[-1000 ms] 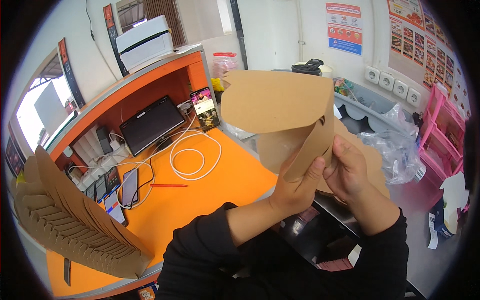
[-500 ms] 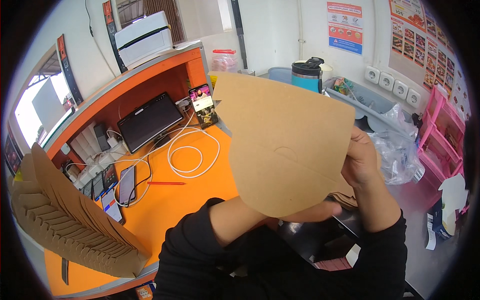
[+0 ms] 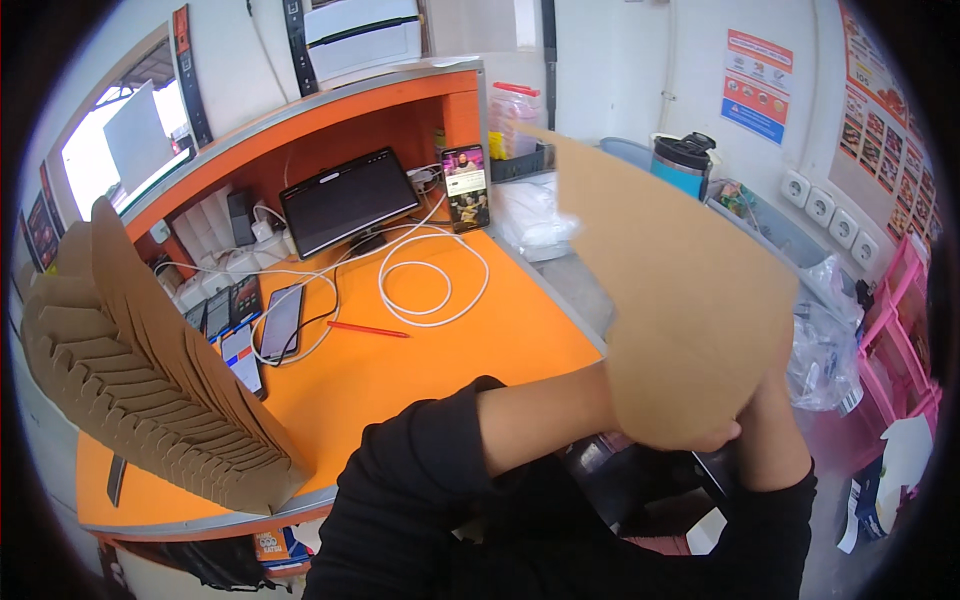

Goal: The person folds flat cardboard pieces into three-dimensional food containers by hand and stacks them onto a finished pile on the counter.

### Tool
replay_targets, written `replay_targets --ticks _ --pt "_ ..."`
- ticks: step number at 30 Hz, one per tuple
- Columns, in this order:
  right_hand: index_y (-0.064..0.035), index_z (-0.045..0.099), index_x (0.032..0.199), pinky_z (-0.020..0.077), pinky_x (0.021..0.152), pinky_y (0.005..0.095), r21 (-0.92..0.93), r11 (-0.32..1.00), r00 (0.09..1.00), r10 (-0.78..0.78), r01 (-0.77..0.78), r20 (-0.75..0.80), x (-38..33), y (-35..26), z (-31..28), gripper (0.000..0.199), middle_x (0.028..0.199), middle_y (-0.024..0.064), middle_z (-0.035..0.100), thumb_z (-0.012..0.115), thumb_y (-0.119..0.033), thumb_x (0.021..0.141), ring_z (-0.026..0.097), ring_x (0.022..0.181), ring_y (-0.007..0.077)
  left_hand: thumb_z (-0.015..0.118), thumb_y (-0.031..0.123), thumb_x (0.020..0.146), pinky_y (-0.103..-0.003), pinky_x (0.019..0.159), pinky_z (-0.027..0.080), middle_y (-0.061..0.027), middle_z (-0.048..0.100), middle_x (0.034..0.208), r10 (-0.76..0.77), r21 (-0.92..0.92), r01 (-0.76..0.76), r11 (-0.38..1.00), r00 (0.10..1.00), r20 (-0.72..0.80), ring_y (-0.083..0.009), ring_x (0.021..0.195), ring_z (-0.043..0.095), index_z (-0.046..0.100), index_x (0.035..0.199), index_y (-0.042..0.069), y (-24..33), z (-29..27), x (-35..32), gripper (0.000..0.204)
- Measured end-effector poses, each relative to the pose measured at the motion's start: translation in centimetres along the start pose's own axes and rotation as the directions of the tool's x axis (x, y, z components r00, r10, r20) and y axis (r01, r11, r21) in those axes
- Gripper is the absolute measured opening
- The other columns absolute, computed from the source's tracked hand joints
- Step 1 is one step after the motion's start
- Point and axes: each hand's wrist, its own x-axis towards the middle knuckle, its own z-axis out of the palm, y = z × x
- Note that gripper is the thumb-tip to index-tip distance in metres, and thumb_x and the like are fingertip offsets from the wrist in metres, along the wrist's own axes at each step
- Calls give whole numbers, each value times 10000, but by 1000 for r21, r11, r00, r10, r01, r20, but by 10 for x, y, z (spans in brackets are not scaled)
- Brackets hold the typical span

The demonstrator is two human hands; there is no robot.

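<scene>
A flat brown cardboard box blank (image 3: 680,300) is held up in front of me, tilted, with a curved lower edge. My right hand (image 3: 770,390) grips it at the right edge; most of its fingers are behind the board. My left forearm crosses under it to the right. Only the fingertips of my left hand (image 3: 722,436) show below the board's lower edge, so their hold is hidden. To the left, a thick stack of folded brown cardboard boxes (image 3: 190,400) leans on the orange table (image 3: 420,370).
On the table are a dark monitor (image 3: 350,205), a propped phone (image 3: 466,190), a white cable (image 3: 440,322), a red pen (image 3: 370,330) and more phones. Behind the blank stand a teal tumbler (image 3: 680,170) and a grey bin. Clear plastic bags (image 3: 825,365) and a pink rack (image 3: 895,340) are at right.
The view has turned left. The blank has shifted right in the picture and tilted more, with both hands moving along. My right hand is now more hidden by the board.
</scene>
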Motion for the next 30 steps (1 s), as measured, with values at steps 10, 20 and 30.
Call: replay_targets --ticks 10,20,30 --pt "-11 157 1318 475 676 279 120 939 916 -342 323 210 -7 1 -1 582 867 132 577 482 -173 864 588 755 182 508 193 765 -385 749 401 -137 550 882 -381 -240 454 858 876 295 -307 844 519 550 901 23 6 -13 -4 223" --pt "-36 406 916 391 535 174 -279 810 856 -474 516 207 8 12 -18 310 769 40 530 658 -80 741 500 624 73 356 223 918 -324 779 393 -102 536 946 -573 -671 408 619 819 -31 -199 873 510 492 1032 -17 9 -3 9 299" --pt "-87 359 745 359 542 174 -342 828 895 -400 444 195 0 -2 -21 264 703 -4 417 623 -82 752 403 589 51 237 321 947 -250 799 410 -111 524 1031 -580 -705 532 469 788 209 -128 919 506 424 1156 -41 -1 -25 17 458"
